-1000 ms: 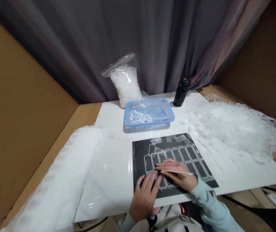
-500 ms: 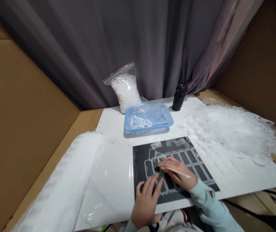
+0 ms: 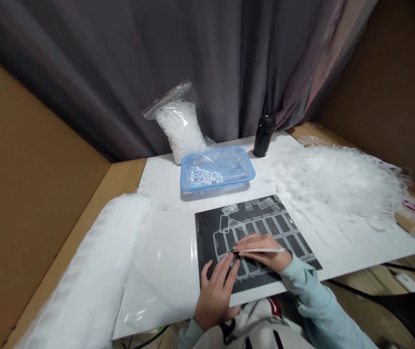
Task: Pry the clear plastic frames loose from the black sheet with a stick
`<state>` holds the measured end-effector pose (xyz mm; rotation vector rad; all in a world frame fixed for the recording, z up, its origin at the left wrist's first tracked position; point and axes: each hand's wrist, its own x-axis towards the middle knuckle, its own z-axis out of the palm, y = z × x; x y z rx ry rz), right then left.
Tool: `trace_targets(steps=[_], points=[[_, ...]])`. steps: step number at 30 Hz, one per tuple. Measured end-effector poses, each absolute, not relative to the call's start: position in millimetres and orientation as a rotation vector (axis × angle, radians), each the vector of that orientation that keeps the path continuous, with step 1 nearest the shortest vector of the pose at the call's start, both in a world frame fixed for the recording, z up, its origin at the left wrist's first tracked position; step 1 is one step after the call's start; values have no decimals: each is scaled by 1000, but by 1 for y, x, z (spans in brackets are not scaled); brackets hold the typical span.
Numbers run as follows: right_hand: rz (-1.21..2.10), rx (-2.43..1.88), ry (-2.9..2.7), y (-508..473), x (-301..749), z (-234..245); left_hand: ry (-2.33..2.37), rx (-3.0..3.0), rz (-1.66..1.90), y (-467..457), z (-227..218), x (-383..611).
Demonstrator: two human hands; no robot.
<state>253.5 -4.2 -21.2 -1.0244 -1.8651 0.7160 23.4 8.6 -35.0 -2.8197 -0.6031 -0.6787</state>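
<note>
Here's the scene: tan cardboard walls (image 3: pixel 36 203) box in a white tabletop (image 3: pixel 156 291), with a gray curtain (image 3: pixel 120 63) hanging behind it! On the left lies a long white roll (image 3: pixel 84 276) of plastic, and on the right sprawls a huge heap of clear plastic scrap (image 3: pixel 338 189). At the back we've got a zip bag (image 3: pixel 180 128) stuffed with clear scraps, a blue basket (image 3: pixel 193 186) holding a small tangle of clear pieces, and a black bottle (image 3: pixel 263 135) standing upright just beside the curtain.

Front and center, a black mat (image 3: pixel 207 261) lies on the table, and on it sits a clear plastic grid (image 3: pixel 269 225) with rows of rectangular openings. Loose clear frames (image 3: pixel 230 209) lie near the top of the mat, just past the grid.

Now to the hands! The left hand (image 3: pixel 215 300) is down on the near edge of the grid, its fingers (image 3: pixel 225 271) spread apart. The right hand (image 3: pixel 262 252), in a pale blue sleeve (image 3: pixel 316 300), has its fingers (image 3: pixel 254 241) pressed together, pinching a thin white stick (image 3: pixel 265 250). The stick's dark tip (image 3: pixel 232 250) points left, right at the grid, just beside the left fingers.
</note>
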Motion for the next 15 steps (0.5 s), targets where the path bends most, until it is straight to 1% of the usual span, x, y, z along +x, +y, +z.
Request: trace_targets(steps=[5, 11, 15], points=[[723, -1024, -1855, -5, 255, -22, -610, -2834, -684, 9, -35, 23], [727, -995, -1837, -6, 255, -21, -617, -2845, -610, 8, -37, 21], [714, -995, -1869, -6, 254, -20, -615, -2840, -636, 9, -35, 20]])
